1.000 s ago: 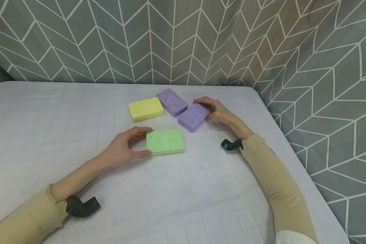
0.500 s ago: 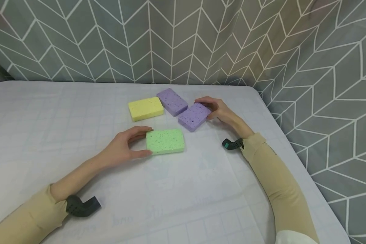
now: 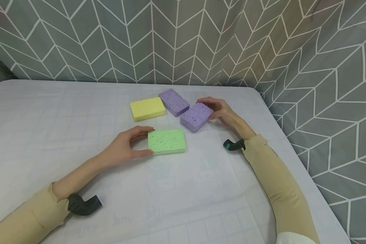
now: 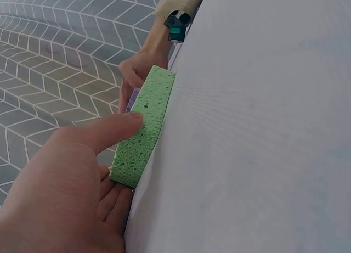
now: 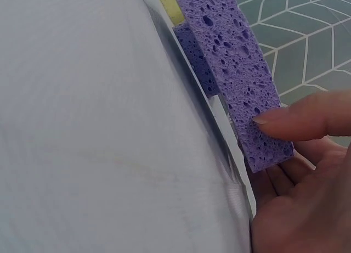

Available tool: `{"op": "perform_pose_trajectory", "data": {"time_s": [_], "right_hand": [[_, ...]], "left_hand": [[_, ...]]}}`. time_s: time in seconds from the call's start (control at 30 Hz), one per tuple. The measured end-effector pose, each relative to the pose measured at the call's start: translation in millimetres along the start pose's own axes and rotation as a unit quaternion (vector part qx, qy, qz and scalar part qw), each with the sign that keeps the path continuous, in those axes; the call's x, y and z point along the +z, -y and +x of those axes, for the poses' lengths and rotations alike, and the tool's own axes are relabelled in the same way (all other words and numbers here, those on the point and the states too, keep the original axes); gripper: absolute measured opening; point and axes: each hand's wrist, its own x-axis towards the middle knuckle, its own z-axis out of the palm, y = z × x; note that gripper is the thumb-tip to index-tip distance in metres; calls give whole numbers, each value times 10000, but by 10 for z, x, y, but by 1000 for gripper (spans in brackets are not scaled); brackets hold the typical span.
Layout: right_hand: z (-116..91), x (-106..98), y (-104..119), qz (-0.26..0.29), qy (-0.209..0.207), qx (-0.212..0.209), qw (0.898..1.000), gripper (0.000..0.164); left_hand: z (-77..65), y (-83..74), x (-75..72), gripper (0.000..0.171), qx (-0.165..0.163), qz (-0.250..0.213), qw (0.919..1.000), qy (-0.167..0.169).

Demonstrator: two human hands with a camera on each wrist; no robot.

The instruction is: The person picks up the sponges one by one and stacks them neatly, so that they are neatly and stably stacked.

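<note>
Slid a hair rightward in the head view, sponges and hands alike, probably from a small turn of the head; no clear change in spacing. On to the light-green, pitted, block-shaped sponge [image 3: 166,140]: lying on the white cloth-covered counter [image 3: 186,203], just right of the left hand [image 3: 125,145], with its long axis left to right. Clamped at the left end by that grip, with thumb on the near edge and fingers on the far one. Now just beyond, rightward, to the purple, pitted, block-shaped sponge [image 3: 196,117], slanting lengthwise down toward the green block. Nearest to the right hand [image 3: 222,111] and pinched there by its upper-right end, between thumb and fingers. Both arms stretched forward from opposite sides, in beige sleeves [image 3: 274,173]. Farther out, beside the held purple block, a second purple sponge [image 3: 174,101], touching or not, can't tell; then a yellow rectangular sponge [image 3: 147,108]. Behind everything, a grey curtain [image 3: 158,40] with white chevron lines.
</note>
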Motion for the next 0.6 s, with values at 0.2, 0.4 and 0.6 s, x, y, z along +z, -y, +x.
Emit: {"op": "perform_pose_trajectory", "data": {"time_s": [0.2,0.4,0.6], "right_hand": [[-20,1,-26,214,-95,-82,9997,77],[-31,12,-27,345,-244,-65,9991,77],[-27,24,-19,377,-310,-59,9988,77]], "left_hand": [[6,9,3,72,-10,-9,10000,-7],[8,17,3,72,-4,-23,10000,3],[7,18,-3,73,-22,-23,10000,-4]]}}
